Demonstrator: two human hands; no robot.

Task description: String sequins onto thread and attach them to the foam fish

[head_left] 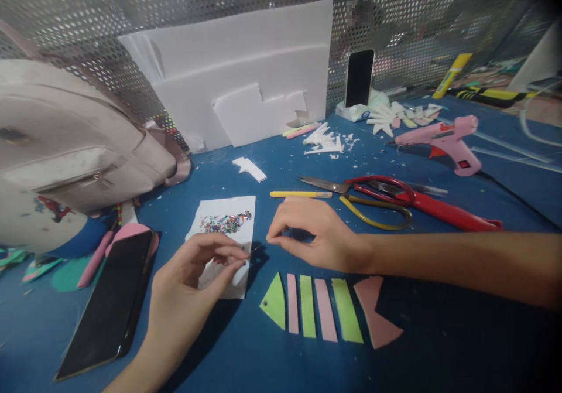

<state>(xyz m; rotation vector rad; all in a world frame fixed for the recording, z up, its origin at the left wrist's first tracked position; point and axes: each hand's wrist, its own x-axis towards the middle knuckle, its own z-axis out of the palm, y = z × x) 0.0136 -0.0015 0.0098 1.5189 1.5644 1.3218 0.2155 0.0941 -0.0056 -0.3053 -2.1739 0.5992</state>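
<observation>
My left hand (pixel 197 276) hovers over a white paper sheet (pixel 222 214) that carries a small heap of coloured glitter bits (pixel 226 222); its thumb and forefinger are pinched together. My right hand (pixel 309 235) is just to the right, also pinched. A thin thread or needle, barely visible, runs between the two pinches. Below my right hand lies a fish shape made of green and pink foam strips (pixel 327 308) on the blue table (pixel 439 334).
A black phone (pixel 109 302) lies at the lower left beside a pale bag (pixel 74 147). Scissors (pixel 377 197), a yellow pen (pixel 301 194), a pink glue gun (pixel 443 138), white foam sheets (pixel 246 71), foam scraps (pixel 327 141) and a second, propped phone (pixel 359 78) lie behind my hands.
</observation>
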